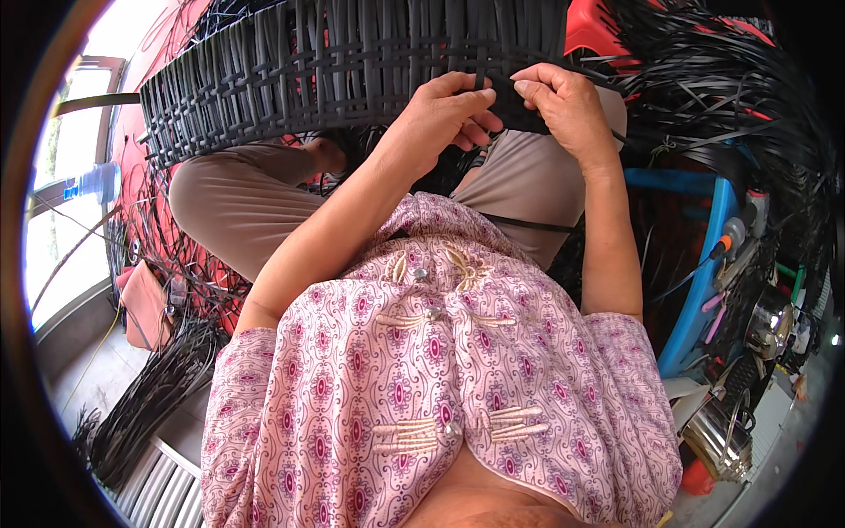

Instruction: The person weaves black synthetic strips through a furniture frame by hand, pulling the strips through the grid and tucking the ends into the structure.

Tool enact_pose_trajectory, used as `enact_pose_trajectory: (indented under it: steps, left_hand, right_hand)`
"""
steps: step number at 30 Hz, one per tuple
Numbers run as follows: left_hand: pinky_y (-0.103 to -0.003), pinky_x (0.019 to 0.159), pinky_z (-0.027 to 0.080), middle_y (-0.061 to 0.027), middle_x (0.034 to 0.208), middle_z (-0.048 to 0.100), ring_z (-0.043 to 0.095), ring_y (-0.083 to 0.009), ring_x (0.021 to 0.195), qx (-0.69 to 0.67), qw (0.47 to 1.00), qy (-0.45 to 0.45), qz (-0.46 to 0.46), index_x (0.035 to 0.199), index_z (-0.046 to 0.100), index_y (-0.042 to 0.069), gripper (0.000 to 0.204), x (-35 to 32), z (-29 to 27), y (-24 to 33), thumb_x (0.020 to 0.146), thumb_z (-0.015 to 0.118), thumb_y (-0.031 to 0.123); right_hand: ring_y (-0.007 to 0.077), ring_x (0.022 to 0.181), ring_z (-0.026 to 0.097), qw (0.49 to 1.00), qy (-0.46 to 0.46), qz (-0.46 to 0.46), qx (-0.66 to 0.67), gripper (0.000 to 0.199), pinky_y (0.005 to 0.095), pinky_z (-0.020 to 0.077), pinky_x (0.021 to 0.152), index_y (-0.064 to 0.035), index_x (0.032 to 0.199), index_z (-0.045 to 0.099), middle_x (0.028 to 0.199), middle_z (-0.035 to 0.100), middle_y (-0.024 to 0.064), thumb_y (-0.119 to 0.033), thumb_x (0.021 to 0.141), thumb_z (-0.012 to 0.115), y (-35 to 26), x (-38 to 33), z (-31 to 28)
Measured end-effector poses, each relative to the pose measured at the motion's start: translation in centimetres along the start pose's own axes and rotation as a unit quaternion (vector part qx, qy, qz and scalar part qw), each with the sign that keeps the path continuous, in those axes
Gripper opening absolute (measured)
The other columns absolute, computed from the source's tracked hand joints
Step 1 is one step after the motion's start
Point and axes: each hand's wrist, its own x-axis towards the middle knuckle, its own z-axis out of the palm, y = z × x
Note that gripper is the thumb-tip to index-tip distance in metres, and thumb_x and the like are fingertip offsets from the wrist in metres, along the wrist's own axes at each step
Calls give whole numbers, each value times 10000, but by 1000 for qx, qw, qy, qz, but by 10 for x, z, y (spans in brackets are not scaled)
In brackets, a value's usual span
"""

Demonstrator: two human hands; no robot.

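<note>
A large woven panel (352, 66) of flat black strips lies across my lap, its far side running out of the top of the view. At its near edge, right of the middle, my left hand (440, 114) is closed, thumb and forefinger pinching a black strip. My right hand (563, 107) is closed beside it, fingertips bent against the same edge and pinching a black strip. Between the two hands the dark strips merge, so I cannot make out where each one ends.
A big heap of loose black strips (713, 84) lies at the right, near a red plastic piece (594, 31). Below it stands a blue frame (700, 290), with metal pots (717, 440) beyond. More strips (158, 396) and a pinkish cloth (145, 304) lie at the left.
</note>
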Motion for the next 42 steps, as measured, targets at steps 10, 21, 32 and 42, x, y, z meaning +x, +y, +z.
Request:
enact_pose_trajectory:
  steps: [10, 21, 32, 42]
  left_hand:
    - [-228, 565, 495, -164, 932, 696, 611, -100, 653, -176, 984, -32, 2, 1410, 368, -19, 565, -2, -6, -12, 958, 625, 200]
    - [-216, 543, 479, -137, 905, 703, 611, -99, 620, -75, 996, -13, 39, 1451, 295, -63, 648, -15, -1, -7, 948, 623, 179]
    - [-239, 526, 500, -104, 775, 701, 658, -135, 596, 175, 968, 133, 120, 974, 649, -71, 214, 0, -14, 3, 871, 647, 117]
    - [-190, 528, 443, 10, 701, 613, 559, -35, 614, 180, 952, 138, 206, 928, 618, 14, 77, -75, -33, 13, 899, 617, 86]
  right_hand:
    - [84, 606, 552, 993, 11, 3, -120, 212, 264, 455, 597, -20, 947, 718, 625, 598, 35, -203, 866, 646, -17, 0, 2]
    - [346, 765, 673, 983, 14, -56, -172, 211, 412, 528, 698, -81, 898, 730, 783, 691, 154, -244, 860, 602, -28, 0, 8]
    - [305, 797, 668, 933, 79, -189, -296, 118, 420, 529, 697, -80, 868, 687, 831, 685, 100, -191, 826, 688, -26, 6, 36]
    - [284, 939, 651, 953, 59, -291, -68, 247, 372, 525, 788, -68, 1043, 680, 1001, 681, 90, -194, 834, 715, -58, -11, 36]
